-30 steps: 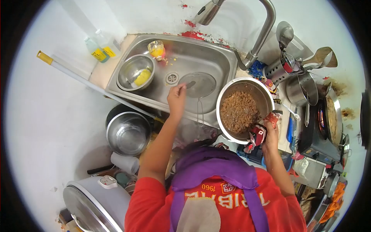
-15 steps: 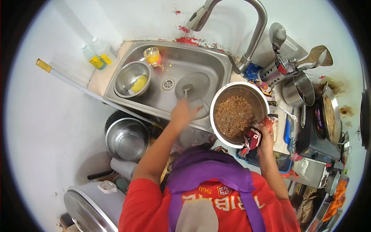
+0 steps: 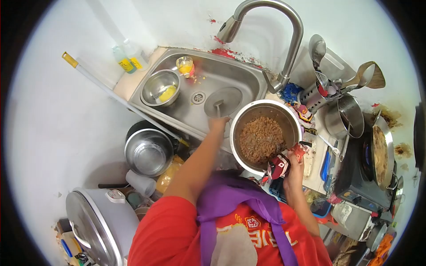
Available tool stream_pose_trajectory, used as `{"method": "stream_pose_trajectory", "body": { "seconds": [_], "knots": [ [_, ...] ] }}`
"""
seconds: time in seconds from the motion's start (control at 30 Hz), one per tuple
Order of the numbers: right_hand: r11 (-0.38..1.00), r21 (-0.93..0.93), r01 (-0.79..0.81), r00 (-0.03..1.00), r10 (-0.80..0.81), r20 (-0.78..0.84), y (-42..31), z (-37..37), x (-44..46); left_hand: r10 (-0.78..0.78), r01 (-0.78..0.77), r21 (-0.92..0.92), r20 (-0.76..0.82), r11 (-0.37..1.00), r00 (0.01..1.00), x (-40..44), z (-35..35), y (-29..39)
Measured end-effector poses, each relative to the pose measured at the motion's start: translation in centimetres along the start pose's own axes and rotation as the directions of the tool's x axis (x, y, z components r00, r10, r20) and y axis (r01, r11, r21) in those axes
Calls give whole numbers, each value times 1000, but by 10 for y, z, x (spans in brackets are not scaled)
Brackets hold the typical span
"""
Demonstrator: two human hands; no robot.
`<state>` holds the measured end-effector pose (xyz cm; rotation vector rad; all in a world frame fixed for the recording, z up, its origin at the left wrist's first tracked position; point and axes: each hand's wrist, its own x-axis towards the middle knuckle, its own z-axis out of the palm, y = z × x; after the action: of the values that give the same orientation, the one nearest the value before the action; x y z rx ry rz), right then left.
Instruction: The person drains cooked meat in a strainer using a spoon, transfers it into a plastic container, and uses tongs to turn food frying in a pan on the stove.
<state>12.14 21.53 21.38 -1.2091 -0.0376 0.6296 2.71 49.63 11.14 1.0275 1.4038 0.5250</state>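
Note:
My left hand (image 3: 218, 124) is closed round the handle of a small metal spoon (image 3: 218, 103) at the sink's front edge. Under the spoon head, a round flat metal disc (image 3: 230, 96) lies in the sink. Cloth in dark red and white (image 3: 278, 166) covers the near right rim of a metal pot (image 3: 236, 114), where my right hand (image 3: 293, 167) grips the pot through it. Brown crumbly food (image 3: 261, 139) fills the pot's bottom. The pot is tilted, its opening towards the camera, beside the sink's right corner.
Inside the sink (image 3: 248, 73) are a bowl with something yellow (image 3: 160, 88) and a stained cup (image 3: 184, 65). A faucet (image 3: 296, 44) arches above. On the right stand a utensil holder (image 3: 313, 98), a saucepan (image 3: 344, 116) and a pan on a stove (image 3: 382, 150).
My left hand has moved down and slightly right with the spoon, whose handle now points towards me. The pot and my right hand have shifted left and slightly down in the view.

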Motion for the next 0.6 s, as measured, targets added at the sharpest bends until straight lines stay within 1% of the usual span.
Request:
{"method": "stream_pose_trajectory", "body": {
  "seconds": [0.07, 0.13, 0.2, 0.27, 0.3, 0.37, 0.43, 0.53, 0.6],
  "knots": [
    [1000, 10, -16, 999, 15, 39, 0, -2, 2, -36, 59, -96, 232, 994, 972, -1, -5, -1],
    [999, 7, -31, 998, 30, 63, -2, -5, 3, -68, 151, -219, 349, 964, 935, 29, -1, -21],
    [999, 3, -43, 996, 43, 73, -4, -6, 4, -70, 189, -258, 410, 948, 909, 29, 3, -22],
    [998, 0, -60, 996, 60, 63, -8, -2, 3, -63, 166, -219, 410, 962, 910, -4, 5, 2],
    [998, -3, -69, 996, 69, 59, -10, -1, 3, -85, 186, -217, 403, 958, 911, -11, 5, 6],
    [999, -19, -37, 996, 38, 77, -10, -2, 6, -131, 229, -216, 389, 949, 912, -18, 4, 9],
    [1000, -15, -15, 995, 16, 95, -8, -5, 11, -141, 237, -209, 391, 949, 910, -16, -1, 8],
    [1000, 15, 20, 994, -21, 103, -6, -11, 23, -116, 203, -174, 410, 964, 905, -8, -13, 8],
    [998, 6, 59, 994, -59, 89, -7, -8, 28, -64, 151, -166, 437, 975, 897, -2, -26, 8]
  ]
}}
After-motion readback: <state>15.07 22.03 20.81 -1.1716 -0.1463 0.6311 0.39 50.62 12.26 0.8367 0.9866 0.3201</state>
